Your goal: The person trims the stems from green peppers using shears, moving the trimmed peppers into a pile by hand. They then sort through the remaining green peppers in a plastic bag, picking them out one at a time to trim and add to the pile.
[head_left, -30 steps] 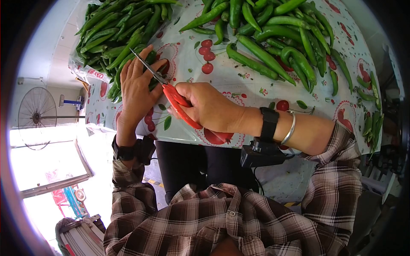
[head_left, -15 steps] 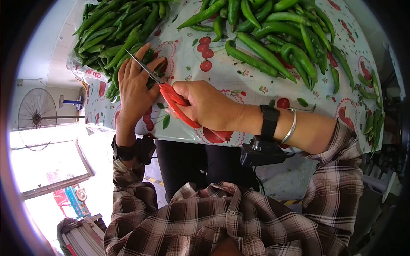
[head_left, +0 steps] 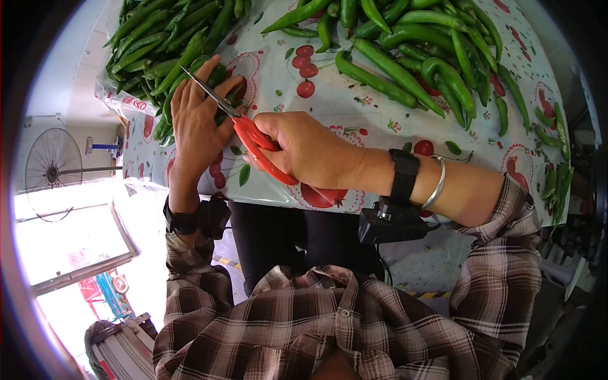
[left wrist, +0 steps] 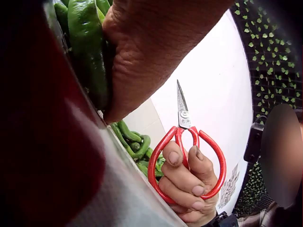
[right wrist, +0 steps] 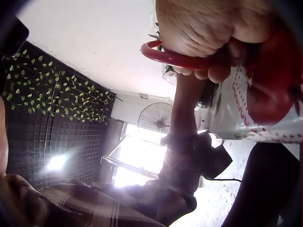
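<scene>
My left hand (head_left: pixel 197 130) rests on the near edge of a heap of green chili peppers (head_left: pixel 149 47), with its fingers extended over them. In the left wrist view the thumb side of that hand lies against a dark green pepper (left wrist: pixel 86 49). My right hand (head_left: pixel 313 152) grips a pair of red-handled scissors (head_left: pixel 269 163), fingers through the loops. The metal blades (head_left: pixel 212 94) point up and left, overlapping the left fingers in the head view. In the left wrist view, the scissors (left wrist: pixel 220 161) have their blades nearly together.
Another pile of green peppers (head_left: pixel 411 60) covers the back right of the table. A few peppers (head_left: pixel 557 180) lie along its right edge. The fruit-patterned plastic tablecloth (head_left: pixel 272 69) spans between the piles. Left of the table is a wire fan (head_left: pixel 53 166).
Both hands and the scissors have shifted slightly up and left in the head view. The right hand keeps its hold on the scissors, and the left hand stays on the peppers.
</scene>
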Demonstrator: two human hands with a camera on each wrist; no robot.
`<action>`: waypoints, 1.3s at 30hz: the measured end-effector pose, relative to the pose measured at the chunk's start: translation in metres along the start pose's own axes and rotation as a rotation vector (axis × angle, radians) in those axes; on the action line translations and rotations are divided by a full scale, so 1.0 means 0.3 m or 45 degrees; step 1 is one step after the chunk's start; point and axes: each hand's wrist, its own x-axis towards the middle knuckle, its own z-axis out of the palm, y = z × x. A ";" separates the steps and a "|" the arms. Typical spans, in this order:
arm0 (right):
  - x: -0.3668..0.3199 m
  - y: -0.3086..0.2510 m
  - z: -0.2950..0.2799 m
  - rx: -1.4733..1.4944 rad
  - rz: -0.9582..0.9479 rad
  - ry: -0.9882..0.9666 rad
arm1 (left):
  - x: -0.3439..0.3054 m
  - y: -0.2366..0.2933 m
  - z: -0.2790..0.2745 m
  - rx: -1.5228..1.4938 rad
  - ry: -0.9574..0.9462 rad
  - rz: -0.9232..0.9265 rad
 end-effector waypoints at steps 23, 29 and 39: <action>0.003 0.008 0.001 -0.007 -0.022 -0.003 | 0.003 0.004 -0.006 -0.019 -0.005 -0.009; 0.006 0.017 0.006 0.007 -0.024 0.007 | 0.002 0.003 -0.006 -0.028 0.001 -0.014; 0.001 0.004 0.002 0.018 -0.019 0.014 | 0.000 0.003 -0.006 -0.032 -0.017 -0.029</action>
